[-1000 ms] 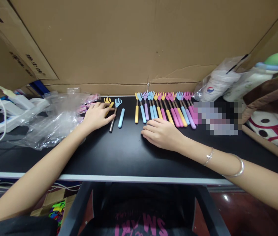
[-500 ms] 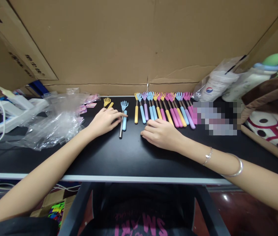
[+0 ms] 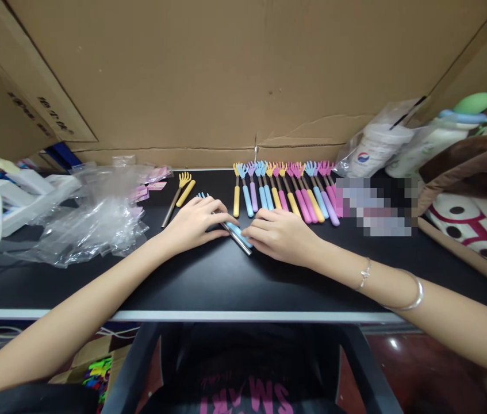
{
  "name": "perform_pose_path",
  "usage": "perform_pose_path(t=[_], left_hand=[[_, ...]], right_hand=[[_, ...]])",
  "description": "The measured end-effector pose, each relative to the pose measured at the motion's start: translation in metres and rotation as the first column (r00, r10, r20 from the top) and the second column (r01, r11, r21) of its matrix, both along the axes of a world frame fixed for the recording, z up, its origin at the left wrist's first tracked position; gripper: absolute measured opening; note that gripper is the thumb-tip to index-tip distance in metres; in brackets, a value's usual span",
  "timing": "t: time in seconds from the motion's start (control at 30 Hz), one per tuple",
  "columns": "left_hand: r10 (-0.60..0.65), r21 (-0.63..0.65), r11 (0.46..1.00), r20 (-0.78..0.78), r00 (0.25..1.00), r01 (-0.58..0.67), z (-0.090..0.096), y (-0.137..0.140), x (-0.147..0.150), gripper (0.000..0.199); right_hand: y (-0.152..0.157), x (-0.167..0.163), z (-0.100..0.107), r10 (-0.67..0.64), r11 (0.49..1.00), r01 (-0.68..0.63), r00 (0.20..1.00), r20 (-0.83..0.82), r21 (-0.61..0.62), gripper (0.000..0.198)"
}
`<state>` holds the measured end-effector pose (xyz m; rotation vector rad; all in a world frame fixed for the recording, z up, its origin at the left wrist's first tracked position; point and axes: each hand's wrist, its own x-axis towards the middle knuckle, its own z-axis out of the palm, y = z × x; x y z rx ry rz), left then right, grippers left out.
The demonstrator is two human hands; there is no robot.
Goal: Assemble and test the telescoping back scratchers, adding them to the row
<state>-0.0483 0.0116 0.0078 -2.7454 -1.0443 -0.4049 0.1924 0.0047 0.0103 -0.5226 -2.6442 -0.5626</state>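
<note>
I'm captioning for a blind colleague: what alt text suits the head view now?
A left hand grips a blue-headed back scratcher and a loose blue handle, close to the right hand on a black table. Beyond lie a yellow scratcher, a separate yellow handle and a row of colourful scratchers; clear bags lie at left.

Brown cardboard [image 3: 174, 75] stands behind the black, pale-edged desk [image 3: 183, 287]; the glossy dark-red floor [image 3: 415, 359] reflects light.

Rod [image 3: 241, 244] — glossy metal; handles [image 3: 294, 203] — smooth plastic; matt cardboard wall [image 3: 243, 75].
</note>
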Motion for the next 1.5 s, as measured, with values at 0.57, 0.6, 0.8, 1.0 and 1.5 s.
perform_pose_path(t=[0.57,0.6,0.8,1.0,1.5], left_hand=[[0.064,0.024,0.998,0.038,0.997,-0.065,0.001,0.001,0.0,0.032],[0.076,0.016,0.997,0.038,0.996,-0.076,0.001,0.002,-0.001,0.031],[0.08,-0.021,0.997,0.065,0.995,-0.079,0.001,0.002,-0.002,0.026],[0.054,-0.112,0.993,0.099,0.994,-0.043,0.002,-0.001,0.001,0.024],[0.088,-0.236,0.97,0.15,0.985,-0.05,0.001,-0.008,0.005,0.022]], right_hand=[[0.001,0.009,0.011,-0.022,0.989,0.041,0.991,0.135,-0.145,0.015],[0.001,0.011,0.013,-0.018,0.988,0.04,0.989,0.146,-0.15,0.014],[0.0,0.036,0.022,-0.035,0.967,0.081,0.982,0.185,-0.243,0.008],[-0.003,0.062,0.03,-0.145,0.92,0.208,0.968,0.203,-0.334,0.011],[-0.001,0.111,0.035,-0.351,0.792,0.438,0.897,0.27,-0.425,0.01]])
